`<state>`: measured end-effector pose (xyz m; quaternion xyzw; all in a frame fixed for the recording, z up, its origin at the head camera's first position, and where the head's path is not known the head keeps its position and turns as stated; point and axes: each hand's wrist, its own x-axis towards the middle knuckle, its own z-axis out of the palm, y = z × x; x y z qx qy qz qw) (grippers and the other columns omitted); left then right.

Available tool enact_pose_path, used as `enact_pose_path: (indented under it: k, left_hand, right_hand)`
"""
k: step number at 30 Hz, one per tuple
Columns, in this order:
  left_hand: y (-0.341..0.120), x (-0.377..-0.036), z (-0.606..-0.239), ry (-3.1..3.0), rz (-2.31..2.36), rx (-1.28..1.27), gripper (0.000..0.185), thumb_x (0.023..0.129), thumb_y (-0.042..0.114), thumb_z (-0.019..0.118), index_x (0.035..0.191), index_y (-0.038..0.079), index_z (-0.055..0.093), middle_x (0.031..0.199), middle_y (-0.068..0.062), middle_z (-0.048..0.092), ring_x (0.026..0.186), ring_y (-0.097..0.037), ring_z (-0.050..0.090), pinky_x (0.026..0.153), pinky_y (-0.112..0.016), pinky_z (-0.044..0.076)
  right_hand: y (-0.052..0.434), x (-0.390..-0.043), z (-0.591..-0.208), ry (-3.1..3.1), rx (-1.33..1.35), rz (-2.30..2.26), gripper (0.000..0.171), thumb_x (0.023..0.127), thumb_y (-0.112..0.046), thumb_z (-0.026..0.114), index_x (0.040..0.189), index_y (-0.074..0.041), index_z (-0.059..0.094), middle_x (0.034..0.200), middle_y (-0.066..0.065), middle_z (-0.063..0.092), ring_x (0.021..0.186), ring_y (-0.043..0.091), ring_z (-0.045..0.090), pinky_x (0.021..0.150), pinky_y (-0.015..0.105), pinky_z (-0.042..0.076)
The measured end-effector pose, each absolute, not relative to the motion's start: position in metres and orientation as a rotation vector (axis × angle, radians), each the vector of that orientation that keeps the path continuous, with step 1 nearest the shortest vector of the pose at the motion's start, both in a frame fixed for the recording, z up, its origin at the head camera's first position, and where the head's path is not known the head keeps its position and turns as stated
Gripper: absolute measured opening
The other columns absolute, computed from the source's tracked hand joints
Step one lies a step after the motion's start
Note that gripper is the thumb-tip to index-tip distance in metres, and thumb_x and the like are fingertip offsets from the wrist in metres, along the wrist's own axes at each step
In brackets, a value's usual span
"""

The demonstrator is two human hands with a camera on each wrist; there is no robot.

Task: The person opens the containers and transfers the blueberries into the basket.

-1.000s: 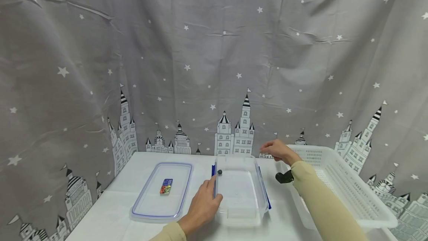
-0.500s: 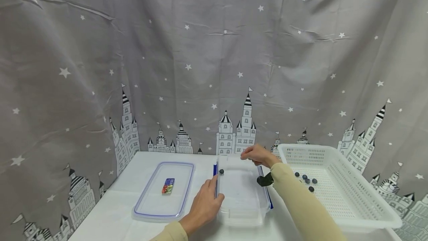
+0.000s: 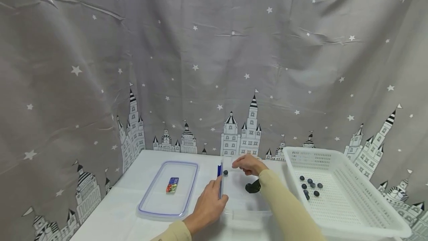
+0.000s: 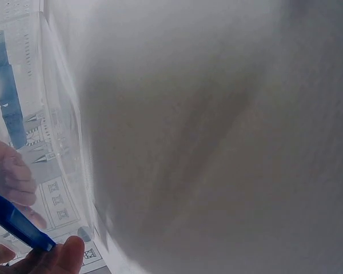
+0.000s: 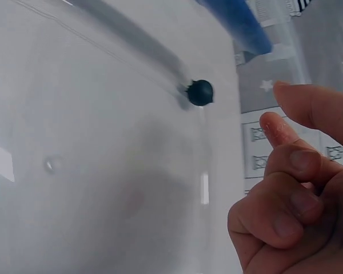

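Observation:
A clear plastic food container (image 3: 239, 201) with blue side latches stands in front of me. My left hand (image 3: 208, 203) grips its left side at the blue latch (image 4: 20, 222). One blueberry (image 5: 200, 92) lies in the container's far left corner. My right hand (image 3: 249, 164) hovers over the container's far end, close to that blueberry. Thumb and index finger are parted with nothing between them, while the other fingers (image 5: 274, 217) are curled in.
Left of the container lies its clear lid (image 3: 158, 204) with a blue rim and a colourful sticker (image 3: 172, 185). On the right a white perforated basket (image 3: 351, 185) holds several blueberries (image 3: 316, 193). A grey curtain (image 3: 207, 47) with stars and castles hangs behind the white table (image 3: 113, 211).
My right hand has moved left from beside the basket to above the container, uncovering the blueberries in the basket. The left hand keeps its hold, and the view has shifted slightly.

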<state>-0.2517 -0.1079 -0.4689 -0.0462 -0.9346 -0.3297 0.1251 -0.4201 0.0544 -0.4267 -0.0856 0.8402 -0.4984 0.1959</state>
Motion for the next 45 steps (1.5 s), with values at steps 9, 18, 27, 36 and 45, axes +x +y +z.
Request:
enact_pose_path:
  k: [9, 18, 27, 36, 45]
  left_hand:
    - [-0.108, -0.253, -0.47, -2.72, -0.952, -0.135, 0.069, 0.09, 0.029, 0.056, 0.152, 0.001, 0.04, 0.129, -0.014, 0.057, 0.11, -0.024, 0.057, 0.097, -0.05, 0.049]
    - [-0.107, -0.252, -0.471, -2.725, -0.963, -0.136, 0.069, 0.091, 0.029, 0.057, 0.151, 0.0, 0.041, 0.131, -0.015, 0.056, 0.11, -0.023, 0.056, 0.098, -0.05, 0.049]
    - [-0.108, -0.252, -0.47, -2.69, -0.922, -0.15, 0.068, 0.09, 0.028, 0.058, 0.15, 0.0, 0.043, 0.127, -0.013, 0.058, 0.108, -0.023, 0.058, 0.094, -0.048, 0.05]
    - [-0.108, -0.251, -0.471, -2.68, -0.924, -0.158, 0.068, 0.089, 0.027, 0.058, 0.149, -0.001, 0.043, 0.125, -0.013, 0.058, 0.108, -0.023, 0.058, 0.093, -0.048, 0.05]
    - [-0.109, -0.253, -0.471, -2.724, -0.963, -0.137, 0.067, 0.091, 0.028, 0.056, 0.151, 0.002, 0.041, 0.13, -0.014, 0.056, 0.112, -0.024, 0.057, 0.098, -0.051, 0.049]
  right_hand:
    - [0.041, -0.42, -0.446, 2.384, -0.126, -1.415, 0.022, 0.087, -0.014, 0.075, 0.107, -0.006, 0.077, 0.061, -0.004, 0.043, 0.052, 0.01, 0.031, 0.05, 0.022, 0.031]
    - [0.029, -0.412, -0.456, 2.425, -0.054, -1.415, 0.019, 0.085, -0.014, 0.074, 0.101, -0.004, 0.077, 0.056, -0.005, 0.039, 0.051, 0.009, 0.032, 0.05, 0.022, 0.029]
    - [0.021, -0.416, -0.464, 2.482, -0.041, -1.367, 0.012, 0.083, -0.015, 0.075, 0.091, -0.006, 0.077, 0.051, -0.005, 0.036, 0.048, 0.01, 0.031, 0.048, 0.024, 0.028]
    - [0.018, -0.42, -0.47, 2.538, -0.009, -1.357, 0.011, 0.081, -0.015, 0.078, 0.082, -0.005, 0.074, 0.051, -0.004, 0.036, 0.046, 0.01, 0.031, 0.046, 0.025, 0.029]
    - [0.014, -0.419, -0.473, 2.572, -0.01, -1.372, 0.01, 0.08, -0.013, 0.078, 0.085, -0.005, 0.075, 0.058, -0.002, 0.04, 0.051, 0.011, 0.033, 0.049, 0.025, 0.032]
